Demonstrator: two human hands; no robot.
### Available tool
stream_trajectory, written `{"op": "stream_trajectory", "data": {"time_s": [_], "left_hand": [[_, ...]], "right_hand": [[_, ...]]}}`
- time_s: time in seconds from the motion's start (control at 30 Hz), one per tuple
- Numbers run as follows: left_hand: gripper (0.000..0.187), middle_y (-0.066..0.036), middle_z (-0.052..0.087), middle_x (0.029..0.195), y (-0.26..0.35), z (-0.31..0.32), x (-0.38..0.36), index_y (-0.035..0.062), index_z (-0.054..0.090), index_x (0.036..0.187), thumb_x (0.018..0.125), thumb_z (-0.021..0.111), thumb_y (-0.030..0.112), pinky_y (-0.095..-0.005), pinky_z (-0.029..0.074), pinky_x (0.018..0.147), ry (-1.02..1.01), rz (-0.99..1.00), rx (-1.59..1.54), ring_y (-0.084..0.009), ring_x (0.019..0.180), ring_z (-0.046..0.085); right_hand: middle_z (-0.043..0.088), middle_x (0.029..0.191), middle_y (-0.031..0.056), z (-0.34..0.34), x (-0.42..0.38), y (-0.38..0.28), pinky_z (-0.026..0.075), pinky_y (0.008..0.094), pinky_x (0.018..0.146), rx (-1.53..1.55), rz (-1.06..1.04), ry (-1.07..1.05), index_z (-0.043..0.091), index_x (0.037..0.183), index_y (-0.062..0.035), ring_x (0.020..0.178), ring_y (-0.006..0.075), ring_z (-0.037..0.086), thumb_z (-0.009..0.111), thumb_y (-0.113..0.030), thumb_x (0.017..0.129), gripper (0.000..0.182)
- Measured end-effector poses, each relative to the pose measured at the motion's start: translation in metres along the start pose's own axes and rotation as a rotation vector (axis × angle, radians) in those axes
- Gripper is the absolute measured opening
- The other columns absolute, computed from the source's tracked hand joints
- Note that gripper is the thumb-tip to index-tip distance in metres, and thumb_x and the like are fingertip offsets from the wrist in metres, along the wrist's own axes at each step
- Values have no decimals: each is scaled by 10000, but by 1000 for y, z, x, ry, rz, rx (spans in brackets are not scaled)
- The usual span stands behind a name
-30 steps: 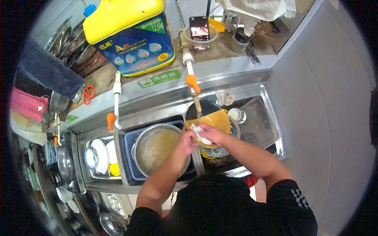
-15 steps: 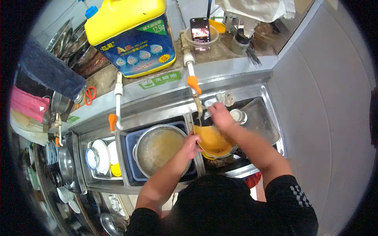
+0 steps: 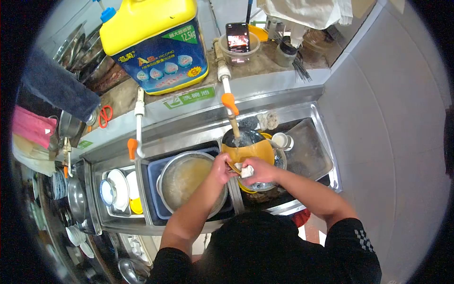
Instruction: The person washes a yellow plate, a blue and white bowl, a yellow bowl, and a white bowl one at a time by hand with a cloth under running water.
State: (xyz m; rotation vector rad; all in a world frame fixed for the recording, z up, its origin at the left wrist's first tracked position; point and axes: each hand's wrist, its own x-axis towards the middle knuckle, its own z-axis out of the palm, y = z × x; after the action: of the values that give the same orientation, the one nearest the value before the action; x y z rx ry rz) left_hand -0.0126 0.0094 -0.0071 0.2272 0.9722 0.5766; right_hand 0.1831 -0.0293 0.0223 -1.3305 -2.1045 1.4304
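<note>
A yellow-orange bowl (image 3: 257, 150) is tilted over the right sink basin, under the tap with the orange handle (image 3: 229, 102), and water runs down towards it. My left hand (image 3: 222, 169) grips the bowl's near-left edge. Closed round a crumpled white cloth (image 3: 247, 172), my right hand (image 3: 259, 171) is at the bowl's near edge, close to my left hand. A dark bowl (image 3: 243, 137) lies behind the yellow one, and a metal basin shows partly beneath it.
A large pot of cloudy water (image 3: 189, 177) fills the middle basin. White cups (image 3: 283, 141) and a grey tray (image 3: 307, 149) stand at the right. Left are white plates (image 3: 119, 189). A yellow jug (image 3: 156, 52) and a phone (image 3: 238, 38) are on the ledge.
My right hand has moved from behind the bowl down to its near edge, with the white cloth now visible in it. The bowl's tilt has changed, and the dark bowl behind shows more.
</note>
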Motion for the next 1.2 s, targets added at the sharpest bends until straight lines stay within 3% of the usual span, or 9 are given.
{"op": "stream_trajectory", "data": {"time_s": [0.13,0.27,0.37,0.47,0.57,0.63,0.87,1.0,1.2], "left_hand": [[570,-163,583,1064,7,36,-11,41,520,1142,709,590,404,-472,518,797,203,-87,105,-300,947,600],[763,-195,525,1103,5,40,-9,30,466,1196,714,624,599,-436,507,820,192,-113,161,-284,961,566],[750,-150,542,1063,-6,30,-8,28,471,1198,739,606,605,-399,486,819,221,-17,216,-270,937,569],[654,-125,552,1041,-31,1,20,45,497,1210,804,565,553,-393,440,888,454,264,369,-264,956,564],[557,-120,549,1133,-34,-14,17,71,484,1251,863,548,465,-431,395,959,449,-168,50,-278,1021,557],[512,-118,542,1235,-31,-15,8,74,481,1276,897,531,414,-475,350,1013,-228,118,-514,-278,1125,531],[417,-123,602,1182,21,-22,-12,15,518,1230,835,613,105,-423,446,958,-422,310,-247,-263,1056,599],[422,-102,641,1099,33,-14,-21,-3,561,1168,756,652,-7,-383,482,897,-358,217,18,-229,960,635],[294,-73,658,979,13,-6,-9,19,619,1018,732,666,-28,-359,496,823,-268,123,207,-221,895,638]], "right_hand": [[615,988,177,-8,-7,-5,464,434,842,-158,-222,145,545,1073,-52,985,379,579,720,-197,684,451],[654,1005,146,-31,-9,-7,506,411,793,-48,127,-7,557,1100,-7,892,373,625,692,-48,678,444],[646,1062,74,-41,-17,14,502,368,804,867,300,155,564,1168,-36,927,222,634,647,14,733,446],[640,1080,86,-62,-30,-13,490,352,856,1217,269,202,556,1175,-35,961,229,630,662,10,727,462],[629,1111,87,-57,-31,11,467,384,901,1405,239,249,534,1209,-43,1021,237,609,684,-17,737,496],[623,1127,86,-55,-29,28,460,399,911,1498,224,278,526,1222,-46,1044,240,600,696,-34,740,511],[592,1187,87,-55,-17,20,424,393,957,847,745,491,490,1259,-38,1098,214,561,717,-108,767,546],[584,1214,125,-57,23,45,388,390,996,1111,441,300,478,1279,-2,1114,261,554,685,-207,797,564],[548,1209,231,-37,48,-41,405,413,967,-353,55,410,571,1211,-29,1137,364,503,598,-438,826,562]]}}
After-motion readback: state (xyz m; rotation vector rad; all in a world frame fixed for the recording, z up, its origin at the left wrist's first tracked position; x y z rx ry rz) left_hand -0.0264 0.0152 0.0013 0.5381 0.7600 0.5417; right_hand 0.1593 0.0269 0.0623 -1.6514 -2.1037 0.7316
